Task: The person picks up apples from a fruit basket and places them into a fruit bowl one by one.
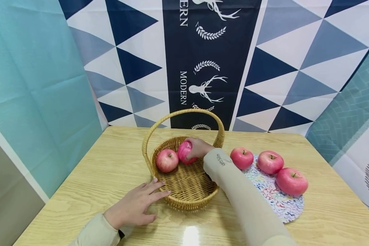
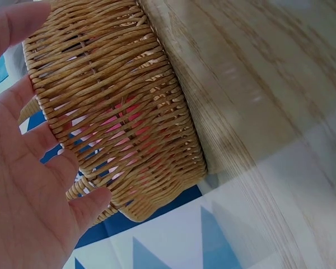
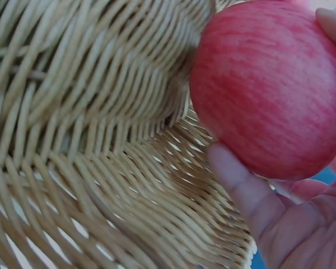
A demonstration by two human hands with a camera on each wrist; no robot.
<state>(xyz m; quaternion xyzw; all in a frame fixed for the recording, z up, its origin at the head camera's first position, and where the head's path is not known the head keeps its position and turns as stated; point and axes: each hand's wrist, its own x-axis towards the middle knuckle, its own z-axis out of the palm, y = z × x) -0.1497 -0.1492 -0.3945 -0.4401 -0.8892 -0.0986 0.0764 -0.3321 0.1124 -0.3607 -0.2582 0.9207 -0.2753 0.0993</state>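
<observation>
A wicker basket [image 1: 189,205] with a tall arched handle stands on the table. Inside it, at the left, lies one red apple [image 1: 167,160]. My right hand [image 1: 200,149] reaches into the basket and grips a second apple [image 1: 184,150] beside the first; the right wrist view shows thumb and fingers around this apple [image 3: 269,89], close to the woven wall. My left hand [image 1: 138,204] rests at the basket's near left rim, fingers spread. In the left wrist view its fingertips [image 2: 22,92] lie right along the rim, with red showing through the weave [image 2: 120,120].
Right of the basket, a round mat [image 1: 283,205] with a multicolored squiggle pattern lies partly under my right sleeve [image 1: 243,191]. Three more apples [image 1: 270,162] sit on or at the edge of it. A patterned cloth [image 1: 209,68] hangs behind the wooden table [image 1: 110,164].
</observation>
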